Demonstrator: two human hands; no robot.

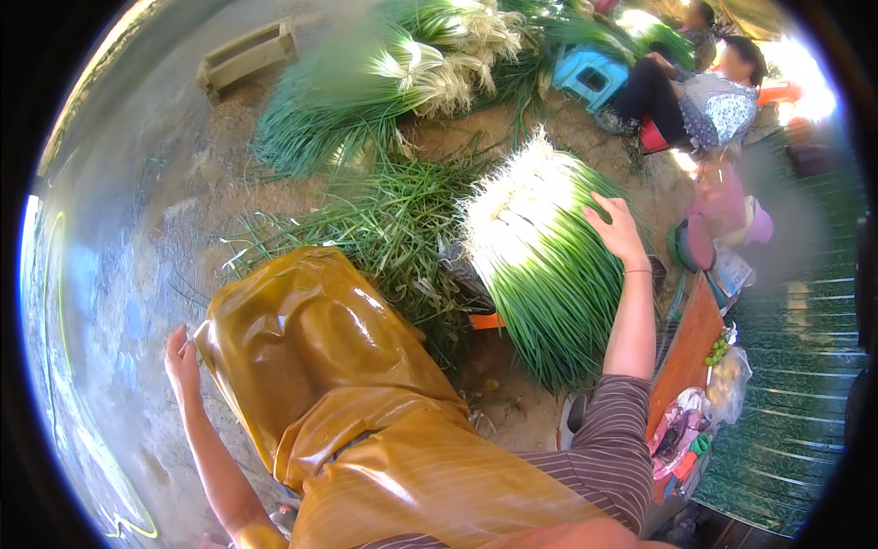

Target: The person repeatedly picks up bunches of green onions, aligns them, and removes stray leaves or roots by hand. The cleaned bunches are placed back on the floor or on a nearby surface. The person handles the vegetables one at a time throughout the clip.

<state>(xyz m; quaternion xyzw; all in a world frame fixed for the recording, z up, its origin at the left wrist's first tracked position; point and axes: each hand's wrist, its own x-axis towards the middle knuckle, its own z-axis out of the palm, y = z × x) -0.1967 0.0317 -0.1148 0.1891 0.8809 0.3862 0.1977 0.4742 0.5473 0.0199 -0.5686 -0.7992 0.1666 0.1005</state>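
Note:
A large pile of green onions [555, 274], white roots at its upper left, lies before me on the right. My right hand [616, 223] rests on the pile near the white stalks, fingers spread and gripping nothing that I can see. At the far left my left hand [182, 357] hangs beside the edge of my shiny yellow-brown apron [329, 329], its fingers somewhat bent; whether they touch the apron edge is unclear. Loose green leaves [405, 226] lie on the ground between the apron and the pile.
Tied green onion bunches [411, 75] lie at the top. A wooden stool [247, 58] stands at the upper left, a blue plastic stool [590, 75] at the upper right. A seated person [717, 103] is beside it, another behind. Bags [679, 439] and a reddish board [686, 357] lie at right.

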